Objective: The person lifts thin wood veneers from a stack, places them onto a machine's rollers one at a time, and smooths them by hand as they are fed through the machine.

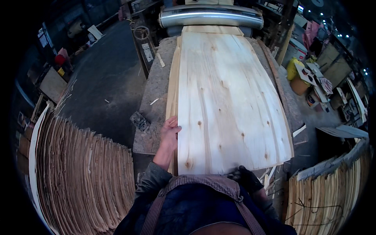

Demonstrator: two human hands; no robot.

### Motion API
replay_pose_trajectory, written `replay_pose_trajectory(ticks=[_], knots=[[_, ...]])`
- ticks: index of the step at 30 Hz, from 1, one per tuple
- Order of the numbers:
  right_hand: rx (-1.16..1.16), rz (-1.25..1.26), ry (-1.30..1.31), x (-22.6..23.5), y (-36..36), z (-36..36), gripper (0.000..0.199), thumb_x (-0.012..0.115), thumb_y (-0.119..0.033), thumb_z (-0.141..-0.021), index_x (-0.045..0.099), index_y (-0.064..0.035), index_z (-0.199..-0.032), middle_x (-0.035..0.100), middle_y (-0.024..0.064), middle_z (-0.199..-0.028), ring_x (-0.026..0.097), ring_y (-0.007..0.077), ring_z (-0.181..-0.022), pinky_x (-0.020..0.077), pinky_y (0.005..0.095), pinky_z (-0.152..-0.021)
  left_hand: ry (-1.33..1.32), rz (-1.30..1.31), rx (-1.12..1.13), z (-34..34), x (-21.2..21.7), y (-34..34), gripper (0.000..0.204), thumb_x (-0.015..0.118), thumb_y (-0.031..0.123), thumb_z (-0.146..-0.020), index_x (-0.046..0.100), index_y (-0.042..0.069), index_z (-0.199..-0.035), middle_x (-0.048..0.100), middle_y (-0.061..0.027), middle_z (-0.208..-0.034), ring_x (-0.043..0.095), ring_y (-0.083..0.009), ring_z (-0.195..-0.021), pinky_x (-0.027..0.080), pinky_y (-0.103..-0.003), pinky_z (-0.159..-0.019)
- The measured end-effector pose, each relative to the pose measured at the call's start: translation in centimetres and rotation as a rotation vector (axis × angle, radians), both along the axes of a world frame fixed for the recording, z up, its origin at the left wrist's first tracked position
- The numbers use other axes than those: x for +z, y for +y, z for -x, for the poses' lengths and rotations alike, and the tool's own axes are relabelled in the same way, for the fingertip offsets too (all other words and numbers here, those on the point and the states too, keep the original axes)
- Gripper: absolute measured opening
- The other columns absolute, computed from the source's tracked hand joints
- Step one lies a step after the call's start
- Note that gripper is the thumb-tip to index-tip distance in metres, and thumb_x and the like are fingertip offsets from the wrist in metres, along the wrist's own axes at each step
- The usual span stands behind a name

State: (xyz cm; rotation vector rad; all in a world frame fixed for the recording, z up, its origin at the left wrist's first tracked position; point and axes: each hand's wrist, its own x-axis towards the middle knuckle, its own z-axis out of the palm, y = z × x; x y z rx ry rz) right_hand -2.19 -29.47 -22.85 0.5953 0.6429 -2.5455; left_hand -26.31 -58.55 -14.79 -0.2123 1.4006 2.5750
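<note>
A wide pale wood veneer sheet (225, 98) with knots lies flat on a grey worktable (154, 90), its far end under a shiny metal roller (211, 17). My left hand (170, 131), bare, presses flat against the sheet's left edge, on top of thinner veneer strips beneath. My right hand (244, 176), in a dark glove, grips the sheet's near edge close to my body. An apron with brown straps covers the lower middle of the view.
Tall stacks of veneer sheets stand on edge at the lower left (82, 176) and lower right (333, 192). A dark concrete floor (105, 74) runs along the left. Buckets and clutter (309, 78) sit at the right of the table.
</note>
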Motion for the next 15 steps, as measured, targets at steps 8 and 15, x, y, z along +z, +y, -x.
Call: replay_pose_trajectory(ticks=[8,15], knots=[[-0.138,-0.424,-0.042,3.6,-0.5,2.2,0.028,0.047,-0.022,-0.089,0.050,-0.0028,-0.109,0.059,0.0167,-0.087,0.060,0.0299,-0.075,0.0508,0.0434,-0.074,0.007,0.049,-0.002,2.7,1.4,0.2,0.051,0.046,-0.013,-0.075,0.041,0.005,-0.123,0.056,-0.0135,-0.108,0.058,-0.0204,-0.091,0.050,-0.030,-0.074],[-0.280,0.000,0.215,3.4,2.6,16.0,0.028,0.045,-0.017,-0.088,0.049,0.0025,-0.108,0.059,0.0190,-0.095,0.059,0.0348,-0.087,0.0498,0.0474,-0.078,0.159,0.861,0.042,3.2,-5.6,-2.2,0.057,0.059,0.009,-0.078,0.034,-0.003,-0.128,0.045,-0.0209,-0.123,0.047,-0.0280,-0.111,0.038,-0.033,-0.094]])
